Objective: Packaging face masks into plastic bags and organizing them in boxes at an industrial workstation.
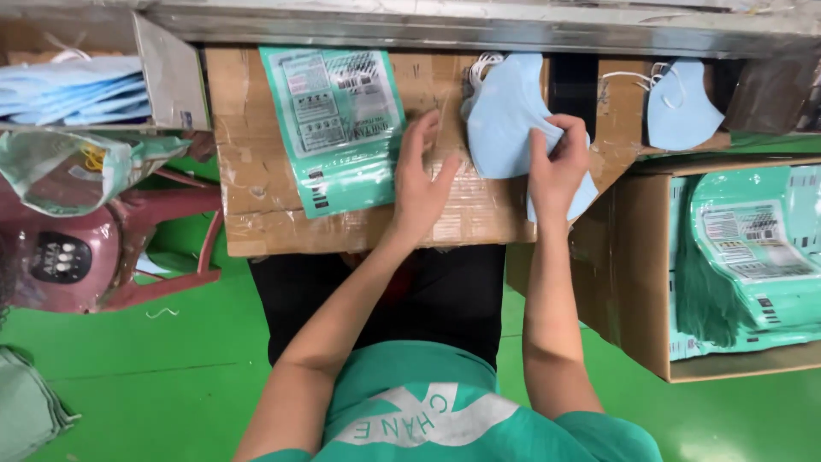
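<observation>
cardboard box top (256, 171) serves as the bench, with a carton of filled green pouches (753, 248) at right and a box of blue masks (68, 94) at left. one green pouch (338, 124) lies flat just beside the open, flat left hand (423, 184), apparently not yet filled. right hand (556, 167) pinches a stack of light blue masks (505, 115); count unreadable, another mask (680, 107) beyond.

To your right, an open cardboard box (650, 282) holds green pouches (753, 248). Up left, another box (167, 68) is stacked with blue masks (68, 90). A red plastic chair (103, 248) stands on the green floor (171, 376).
</observation>
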